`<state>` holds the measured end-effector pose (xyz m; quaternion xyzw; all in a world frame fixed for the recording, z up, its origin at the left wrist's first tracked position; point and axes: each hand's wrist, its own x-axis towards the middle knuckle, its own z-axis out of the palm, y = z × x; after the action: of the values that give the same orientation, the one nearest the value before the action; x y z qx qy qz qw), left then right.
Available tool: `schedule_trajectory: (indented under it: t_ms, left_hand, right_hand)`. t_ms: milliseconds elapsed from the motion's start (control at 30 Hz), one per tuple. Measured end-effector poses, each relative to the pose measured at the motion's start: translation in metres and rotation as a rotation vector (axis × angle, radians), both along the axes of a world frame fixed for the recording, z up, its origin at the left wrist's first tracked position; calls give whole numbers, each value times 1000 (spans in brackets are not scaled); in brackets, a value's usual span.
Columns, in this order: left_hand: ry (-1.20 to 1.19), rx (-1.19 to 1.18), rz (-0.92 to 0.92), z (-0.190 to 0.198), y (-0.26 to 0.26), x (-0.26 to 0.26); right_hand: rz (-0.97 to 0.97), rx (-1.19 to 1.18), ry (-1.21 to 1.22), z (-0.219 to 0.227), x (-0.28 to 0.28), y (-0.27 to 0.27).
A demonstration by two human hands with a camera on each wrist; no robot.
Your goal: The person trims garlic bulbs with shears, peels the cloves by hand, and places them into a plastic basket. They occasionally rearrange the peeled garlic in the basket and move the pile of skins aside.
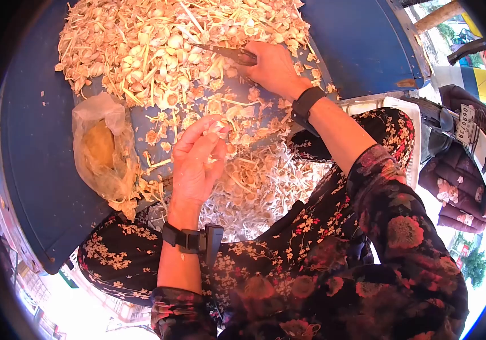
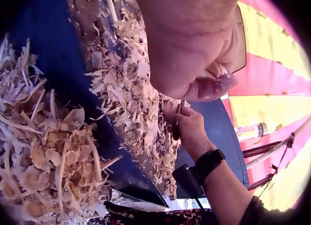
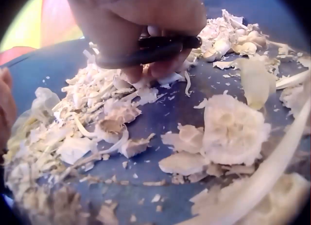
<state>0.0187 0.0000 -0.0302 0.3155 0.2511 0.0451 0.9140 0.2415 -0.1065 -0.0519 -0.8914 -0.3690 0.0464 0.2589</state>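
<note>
In the head view the left hand [image 1: 196,161] pinches a small pale pink garlic piece [image 1: 218,128] between thumb and fingers, low over the table. Up and to the right, the right hand [image 1: 274,67] grips dark scissors [image 1: 227,52], their blades pointing left across the edge of the garlic pile [image 1: 169,51]. The left wrist view shows the left hand [image 2: 194,45] close up, with the right hand [image 2: 192,129] and scissors [image 2: 177,122] beyond. In the right wrist view, the dark handles [image 3: 141,57] lie in the right hand [image 3: 141,16]; its fingertips reach among husks, their contact partly hidden.
A clear plastic bag [image 1: 100,148] with something yellowish inside lies on the blue table [image 1: 44,170] at the left. Cut tops and skins [image 1: 161,133] are scattered before the pile. More peelings [image 1: 260,187] fill the space by the person's lap. A parked vehicle [image 1: 464,153] stands at the right.
</note>
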Motion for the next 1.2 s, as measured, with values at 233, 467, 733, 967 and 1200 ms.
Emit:
schedule_trajectory:
  t_ms: [233,467,733,967,1200]
  left_hand:
    - [55,-37,108,-4,-1,6]
    - [-36,-161,270,5,3,1]
    - [-11,-85,283,9,3,-6]
    - [-127,-166,253,1,6,-3]
    - [-201,-221,108,-6,2,1]
  right_hand:
    - [21,-51,66,4,-6,-20]
    - [274,-168,181,85,-75,-38]
    - [312,-239,32,74,-94,-36]
    - [213,-106,244,57,-79,-37]
    - [174,-67,-38,8,3,-15]
